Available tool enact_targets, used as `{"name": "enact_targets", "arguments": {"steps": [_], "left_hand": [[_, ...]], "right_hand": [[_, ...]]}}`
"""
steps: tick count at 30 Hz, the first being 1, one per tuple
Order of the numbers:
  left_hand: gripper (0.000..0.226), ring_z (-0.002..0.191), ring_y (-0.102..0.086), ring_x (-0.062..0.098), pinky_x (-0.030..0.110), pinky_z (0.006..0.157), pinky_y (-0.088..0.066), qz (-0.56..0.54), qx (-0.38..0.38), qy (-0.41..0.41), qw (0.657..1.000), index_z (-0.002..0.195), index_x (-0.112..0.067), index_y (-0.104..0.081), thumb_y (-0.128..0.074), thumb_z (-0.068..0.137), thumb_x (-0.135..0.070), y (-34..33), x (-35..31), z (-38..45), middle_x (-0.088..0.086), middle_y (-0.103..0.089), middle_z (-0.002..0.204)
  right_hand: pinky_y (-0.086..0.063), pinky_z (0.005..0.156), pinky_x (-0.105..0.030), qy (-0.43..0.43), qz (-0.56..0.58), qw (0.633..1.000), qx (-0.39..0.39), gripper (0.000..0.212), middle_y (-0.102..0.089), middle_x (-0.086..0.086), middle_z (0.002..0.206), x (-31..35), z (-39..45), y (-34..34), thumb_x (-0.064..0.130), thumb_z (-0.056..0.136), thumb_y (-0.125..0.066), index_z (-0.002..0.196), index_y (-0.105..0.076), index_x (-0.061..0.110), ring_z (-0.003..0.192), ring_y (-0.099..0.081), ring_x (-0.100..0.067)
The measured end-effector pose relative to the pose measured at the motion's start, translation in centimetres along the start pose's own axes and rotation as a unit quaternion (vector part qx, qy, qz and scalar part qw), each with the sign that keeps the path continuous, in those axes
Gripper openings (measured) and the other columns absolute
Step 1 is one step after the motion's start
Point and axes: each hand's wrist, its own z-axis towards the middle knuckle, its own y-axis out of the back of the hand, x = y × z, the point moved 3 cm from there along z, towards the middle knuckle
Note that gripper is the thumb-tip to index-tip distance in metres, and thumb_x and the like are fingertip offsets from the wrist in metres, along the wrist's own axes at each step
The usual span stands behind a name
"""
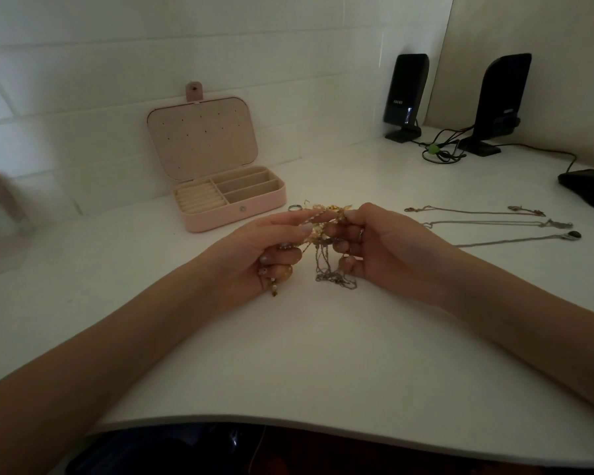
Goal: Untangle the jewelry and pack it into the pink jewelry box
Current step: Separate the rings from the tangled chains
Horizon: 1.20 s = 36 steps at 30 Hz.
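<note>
While both forearms reach in over the white table (323, 354), I see the left hand (271, 248) and the right hand (374, 245) meeting at centre, each pinching one side of a tangled jewelry cluster (323, 231). The left hand's fingers are curled round gold pieces, and a small beaded pendant (273, 289) hangs below its lower fingers. The right hand's fingers are curled onto the cluster's right side. From the cluster, thin silver chains (333, 272) droop in loops down to the tabletop between the hands. A silver ring (294, 208) lies on the table just beyond the left fingertips. Behind it, the pink jewelry box (234, 200) stands open, lid upright near the wall, its ring rolls and three long compartments showing no jewelry. To the right, three separate necklaces (494, 222) lie stretched out in rough parallel, well apart from the hands. Two black speakers (407, 94) with cables stand at the far right corner.
</note>
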Motion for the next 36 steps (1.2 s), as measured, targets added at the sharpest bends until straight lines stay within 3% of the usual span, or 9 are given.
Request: {"name": "enact_targets", "arguments": {"steps": [3,8,12,19,22,26,28,33,36], "left_hand": [[0.036,0.037,-0.024,0.000,0.014,0.040,-0.011,-0.011,0.008,-0.001,1.000,0.110,-0.017,-0.065,-0.056,0.076,-0.008,-0.1,-0.1,0.0,-0.014,-0.046,0.055],[0.043,0.039,-0.023,0.001,0.015,0.040,-0.010,-0.039,0.010,0.013,0.999,0.120,-0.021,-0.064,-0.051,0.079,-0.012,0.1,-0.1,-0.1,-0.010,-0.039,0.061],[0.041,0.042,-0.023,0.001,0.016,0.039,-0.010,-0.053,0.023,0.025,0.998,0.128,-0.026,-0.058,-0.043,0.091,-0.015,0.0,-0.1,-0.2,-0.008,-0.033,0.058],[0.036,0.037,-0.022,-0.002,0.015,0.037,-0.008,-0.044,0.023,0.019,0.999,0.116,-0.026,-0.064,-0.047,0.085,-0.021,-0.2,-0.1,-0.3,-0.008,-0.038,0.060],[0.036,0.034,-0.021,-0.003,0.015,0.037,-0.006,-0.033,0.018,0.016,0.999,0.116,-0.026,-0.063,-0.047,0.085,-0.023,-0.3,-0.1,-0.3,-0.008,-0.040,0.062],[0.033,0.033,-0.021,-0.004,0.012,0.032,-0.009,-0.029,0.008,0.010,0.999,0.113,-0.025,-0.063,-0.047,0.084,-0.025,-0.3,-0.3,-0.4,-0.009,-0.044,0.063],[0.031,0.033,-0.020,-0.003,0.010,0.030,-0.010,-0.029,0.000,0.010,1.000,0.109,-0.025,-0.065,-0.048,0.083,-0.025,-0.1,-0.3,-0.4,-0.010,-0.047,0.064],[0.027,0.035,-0.019,-0.003,0.009,0.028,-0.013,0.007,-0.008,0.020,1.000,0.107,-0.026,-0.067,-0.047,0.092,-0.017,0.1,-0.3,-0.5,-0.010,-0.056,0.071],[0.029,0.036,-0.018,-0.002,0.009,0.029,-0.014,0.033,-0.015,0.030,0.999,0.102,-0.029,-0.069,-0.058,0.076,-0.022,-0.1,-0.5,-0.7,-0.008,-0.061,0.083]], "right_hand": [[-0.037,0.059,-0.023,-0.009,0.014,1.000,0.015,0.019,-0.062,0.000,0.075,0.1,-0.1,0.2,0.016,0.095,-0.037,0.104,-0.053,0.011,0.060,-0.050,-0.009],[-0.024,0.043,-0.017,-0.019,0.058,0.998,0.010,0.019,-0.052,0.004,0.061,0.4,-0.5,0.5,0.012,0.094,-0.037,0.076,-0.044,0.015,0.048,-0.036,-0.007],[-0.015,0.044,-0.018,-0.034,0.072,0.997,0.016,0.016,-0.034,0.006,0.051,0.6,-0.6,1.0,0.014,0.093,-0.040,0.078,-0.037,0.018,0.043,-0.021,-0.006],[-0.010,0.039,-0.016,-0.036,0.052,0.997,0.049,0.014,-0.034,0.008,0.044,1.0,-0.9,1.2,0.020,0.091,-0.043,0.077,-0.042,0.019,0.034,-0.017,-0.004],[-0.007,0.041,-0.017,-0.035,0.048,0.996,0.066,0.029,-0.037,0.007,0.042,1.2,-1.0,1.3,0.021,0.091,-0.041,0.068,-0.058,0.017,0.034,-0.010,-0.008],[-0.010,0.036,-0.016,-0.052,0.088,0.992,0.078,0.010,-0.038,0.007,0.045,1.1,-0.9,1.5,0.022,0.089,-0.046,0.079,-0.047,0.021,0.029,-0.018,-0.004],[-0.010,0.036,-0.016,-0.043,0.104,0.990,0.082,0.005,-0.037,0.007,0.048,1.3,-0.9,1.7,0.023,0.087,-0.048,0.083,-0.050,0.022,0.031,-0.014,-0.004],[-0.007,0.038,-0.015,-0.015,0.117,0.990,0.078,0.018,-0.036,0.009,0.055,1.8,-1.2,1.8,0.031,0.087,-0.054,0.081,-0.070,0.030,0.041,-0.007,-0.005],[-0.007,0.039,-0.015,0.001,0.091,0.991,0.103,0.026,-0.036,0.011,0.059,1.9,-1.4,1.8,0.029,0.089,-0.051,0.100,-0.073,0.036,0.044,-0.007,-0.005]]}}
